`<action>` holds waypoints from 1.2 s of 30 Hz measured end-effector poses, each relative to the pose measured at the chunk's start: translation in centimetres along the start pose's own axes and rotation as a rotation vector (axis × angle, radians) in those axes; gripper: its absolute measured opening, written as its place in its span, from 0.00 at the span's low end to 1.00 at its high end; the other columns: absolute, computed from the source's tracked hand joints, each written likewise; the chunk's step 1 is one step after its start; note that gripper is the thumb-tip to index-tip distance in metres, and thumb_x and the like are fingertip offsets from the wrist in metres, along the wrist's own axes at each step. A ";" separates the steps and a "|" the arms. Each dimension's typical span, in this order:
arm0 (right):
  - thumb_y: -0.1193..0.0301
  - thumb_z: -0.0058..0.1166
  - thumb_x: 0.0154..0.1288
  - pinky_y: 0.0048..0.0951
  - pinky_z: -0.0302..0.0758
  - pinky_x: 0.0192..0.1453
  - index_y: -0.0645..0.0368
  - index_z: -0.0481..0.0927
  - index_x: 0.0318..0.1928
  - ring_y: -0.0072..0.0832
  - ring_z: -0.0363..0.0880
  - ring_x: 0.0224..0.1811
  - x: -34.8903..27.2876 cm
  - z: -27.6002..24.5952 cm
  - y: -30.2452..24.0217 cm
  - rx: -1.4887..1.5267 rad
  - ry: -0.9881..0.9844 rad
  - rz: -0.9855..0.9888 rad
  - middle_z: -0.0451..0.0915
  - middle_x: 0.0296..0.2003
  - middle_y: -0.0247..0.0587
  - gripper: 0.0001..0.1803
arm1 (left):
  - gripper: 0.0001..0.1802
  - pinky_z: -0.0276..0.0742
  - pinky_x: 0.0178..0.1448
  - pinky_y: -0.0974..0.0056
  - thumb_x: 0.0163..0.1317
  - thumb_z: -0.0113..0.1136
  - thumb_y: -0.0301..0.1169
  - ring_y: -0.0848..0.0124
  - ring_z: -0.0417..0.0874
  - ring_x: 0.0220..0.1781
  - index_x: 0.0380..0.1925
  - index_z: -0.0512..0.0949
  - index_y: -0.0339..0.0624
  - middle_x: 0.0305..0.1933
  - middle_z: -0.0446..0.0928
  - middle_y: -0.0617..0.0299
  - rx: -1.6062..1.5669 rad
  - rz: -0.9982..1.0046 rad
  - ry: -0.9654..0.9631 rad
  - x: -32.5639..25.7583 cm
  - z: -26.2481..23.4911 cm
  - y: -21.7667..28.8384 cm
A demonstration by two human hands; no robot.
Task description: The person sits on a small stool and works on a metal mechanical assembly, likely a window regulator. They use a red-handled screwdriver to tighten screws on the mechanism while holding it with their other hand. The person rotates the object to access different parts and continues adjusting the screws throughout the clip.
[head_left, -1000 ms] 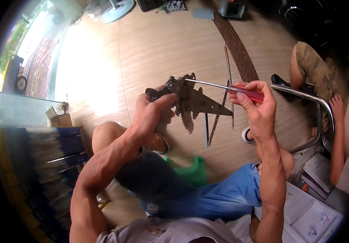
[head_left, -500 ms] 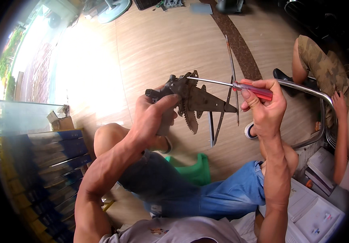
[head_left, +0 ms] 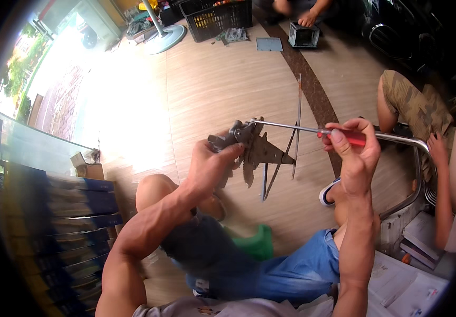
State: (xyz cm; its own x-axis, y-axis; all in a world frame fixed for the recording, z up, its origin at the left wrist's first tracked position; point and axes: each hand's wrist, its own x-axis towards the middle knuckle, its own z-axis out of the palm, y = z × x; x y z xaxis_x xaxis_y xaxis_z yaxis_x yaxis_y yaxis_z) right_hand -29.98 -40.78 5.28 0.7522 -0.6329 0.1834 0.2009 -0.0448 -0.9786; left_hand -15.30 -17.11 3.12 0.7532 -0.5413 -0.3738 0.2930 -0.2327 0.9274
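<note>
My left hand [head_left: 209, 166] is closed around the dark motor housing of a window regulator [head_left: 264, 151], holding it up above the floor. A toothed sector and a tapering metal plate stick out to the right of it, with long thin metal arms [head_left: 298, 113] crossing at the plate's end. In my right hand [head_left: 356, 161] is a screwdriver [head_left: 352, 138] with a red handle, pinched by thumb and fingers. Its long shaft runs leftward, and the tip meets the top of the regulator near the motor. My left palm hides part of the housing.
A green plastic stool [head_left: 257, 242] shows between my legs. Blue-and-white boxes [head_left: 82, 216] are stacked at left. On the right sit another person [head_left: 415, 103] and a curved metal tube [head_left: 405, 139]. Far off are a black crate [head_left: 214, 21] and a person's hand on a metal box frame [head_left: 304, 36].
The view has tilted up, so more of the far floor, the crate and the far person's hands show. The regulator and screwdriver stay held, with the tip still at the regulator's top.
</note>
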 end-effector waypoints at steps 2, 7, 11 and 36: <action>0.75 0.64 0.70 0.27 0.84 0.44 0.62 0.72 0.51 0.30 0.88 0.40 0.1 -0.6 -0.4 0.012 0.016 -0.020 0.87 0.44 0.50 0.16 | 0.11 0.74 0.28 0.69 0.68 0.66 0.33 0.76 0.77 0.24 0.37 0.82 0.35 0.25 0.77 0.64 -0.084 -0.069 0.056 -0.1 0.0 0.9; 0.75 0.64 0.70 0.28 0.85 0.47 0.64 0.72 0.50 0.31 0.88 0.43 0.0 1.3 0.0 0.073 -0.031 -0.005 0.86 0.44 0.51 0.15 | 0.11 0.75 0.27 0.68 0.67 0.66 0.34 0.74 0.78 0.23 0.34 0.81 0.35 0.24 0.78 0.63 -0.164 -0.065 0.123 0.6 -0.7 0.1; 0.74 0.64 0.70 0.29 0.86 0.50 0.66 0.72 0.50 0.32 0.88 0.47 -0.2 2.3 1.0 0.105 -0.103 0.029 0.84 0.46 0.52 0.16 | 0.12 0.75 0.27 0.68 0.67 0.67 0.34 0.74 0.79 0.23 0.34 0.81 0.35 0.24 0.79 0.62 -0.167 -0.056 0.104 0.5 -0.9 0.3; 0.75 0.64 0.70 0.31 0.86 0.52 0.65 0.73 0.49 0.33 0.88 0.46 -0.5 2.8 1.1 0.093 -0.103 0.043 0.84 0.48 0.53 0.14 | 0.13 0.75 0.30 0.69 0.67 0.66 0.33 0.75 0.80 0.30 0.45 0.84 0.34 0.33 0.81 0.61 -0.149 -0.054 0.081 0.0 -0.9 1.0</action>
State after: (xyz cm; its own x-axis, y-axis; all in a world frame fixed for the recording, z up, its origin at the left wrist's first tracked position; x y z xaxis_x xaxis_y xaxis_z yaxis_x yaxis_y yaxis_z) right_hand -28.35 -38.39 4.35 0.8207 -0.5502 0.1545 0.2205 0.0555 -0.9738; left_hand -14.48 -16.60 4.10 0.7772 -0.4626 -0.4265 0.4142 -0.1341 0.9003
